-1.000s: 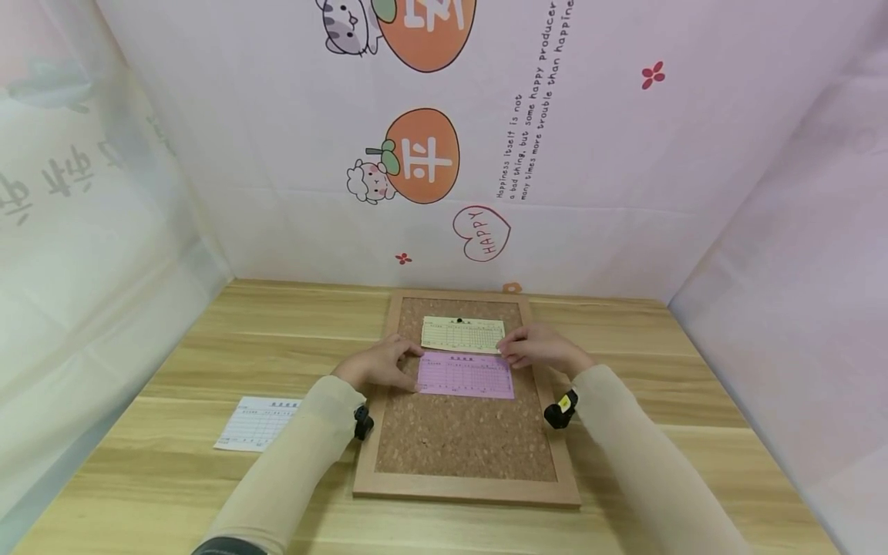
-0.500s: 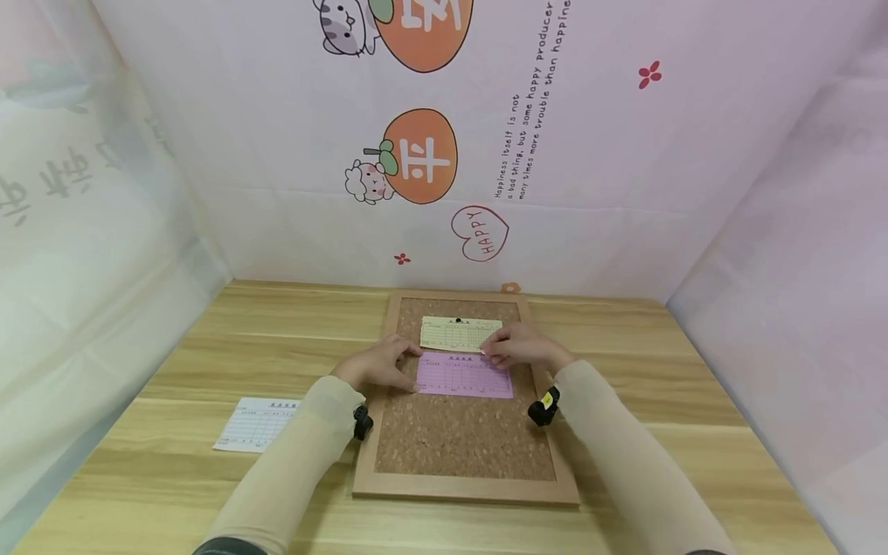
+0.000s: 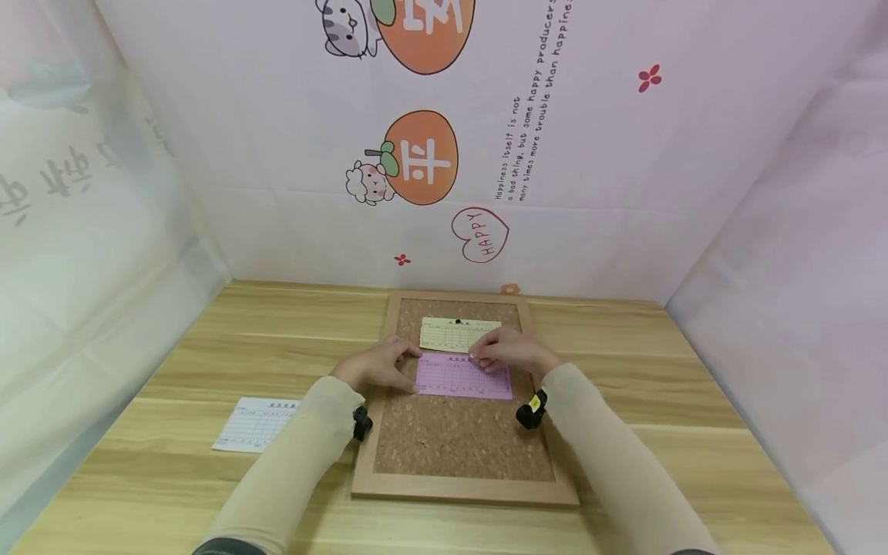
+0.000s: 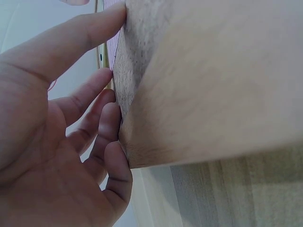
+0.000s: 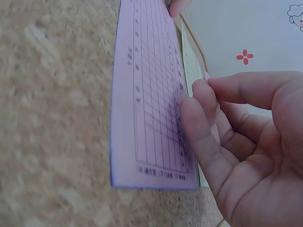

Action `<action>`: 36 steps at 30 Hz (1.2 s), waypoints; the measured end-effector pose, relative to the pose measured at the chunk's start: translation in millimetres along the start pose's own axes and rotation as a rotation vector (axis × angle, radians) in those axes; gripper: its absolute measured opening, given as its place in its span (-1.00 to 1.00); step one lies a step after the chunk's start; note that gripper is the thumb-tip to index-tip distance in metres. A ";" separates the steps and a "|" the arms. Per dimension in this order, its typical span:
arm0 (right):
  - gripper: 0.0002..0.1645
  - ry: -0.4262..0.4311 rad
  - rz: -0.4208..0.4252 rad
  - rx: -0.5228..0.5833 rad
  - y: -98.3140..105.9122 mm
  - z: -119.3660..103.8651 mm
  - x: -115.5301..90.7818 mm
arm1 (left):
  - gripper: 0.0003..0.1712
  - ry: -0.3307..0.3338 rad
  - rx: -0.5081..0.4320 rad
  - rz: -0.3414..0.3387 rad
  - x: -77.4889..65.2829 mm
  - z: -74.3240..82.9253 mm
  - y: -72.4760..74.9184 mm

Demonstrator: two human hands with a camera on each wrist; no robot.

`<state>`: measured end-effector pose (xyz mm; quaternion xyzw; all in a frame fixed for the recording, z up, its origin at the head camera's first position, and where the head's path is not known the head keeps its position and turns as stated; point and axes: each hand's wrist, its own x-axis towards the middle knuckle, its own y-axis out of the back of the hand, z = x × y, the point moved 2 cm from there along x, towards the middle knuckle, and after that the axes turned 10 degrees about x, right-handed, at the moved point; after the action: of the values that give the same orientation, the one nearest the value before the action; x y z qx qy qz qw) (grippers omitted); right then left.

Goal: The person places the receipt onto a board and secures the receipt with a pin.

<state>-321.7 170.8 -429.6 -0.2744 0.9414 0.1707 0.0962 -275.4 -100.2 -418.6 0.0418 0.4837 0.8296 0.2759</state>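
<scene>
A pink printed slip (image 3: 451, 378) lies on the cork board (image 3: 465, 435), just below a yellow slip (image 3: 444, 333) held by a black pushpin (image 3: 459, 321) at its top. My left hand (image 3: 378, 363) rests on the pink slip's left edge, thumb at the lower corner and a forefinger at the upper one. In the left wrist view, the other fingers (image 4: 111, 123) touch the board's side. At the pink slip's top edge, my right hand (image 3: 509, 351) has its fingertips pinched together. A small pale tip (image 5: 207, 75) shows there; the fingers mostly hide it.
A white printed slip (image 3: 257, 424) lies on the wooden table (image 3: 291, 316), left of the board and partly under the left sleeve (image 3: 298, 451). The board's wooden frame (image 3: 465, 488) is raised above the table. A printed cloth (image 3: 576, 247) hangs behind.
My right hand has moved left along the pink slip's top edge, from near its upper right corner towards the middle. The left hand and the slips have stayed in place.
</scene>
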 end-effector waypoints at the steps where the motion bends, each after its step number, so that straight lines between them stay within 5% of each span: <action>1: -0.71 0.001 0.001 0.008 -1.0 0.1 0.7 | -0.26 0.000 0.003 0.000 0.0 0.2 0.0; 36: -0.72 -0.031 0.088 -0.071 -20.4 -7.5 16.1 | -0.26 -0.010 -0.002 0.007 0.3 -0.5 -0.7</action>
<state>-324.5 144.1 -432.5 -0.2335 0.9442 0.2125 0.0934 -275.5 -100.3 -419.5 0.0472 0.4811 0.8309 0.2756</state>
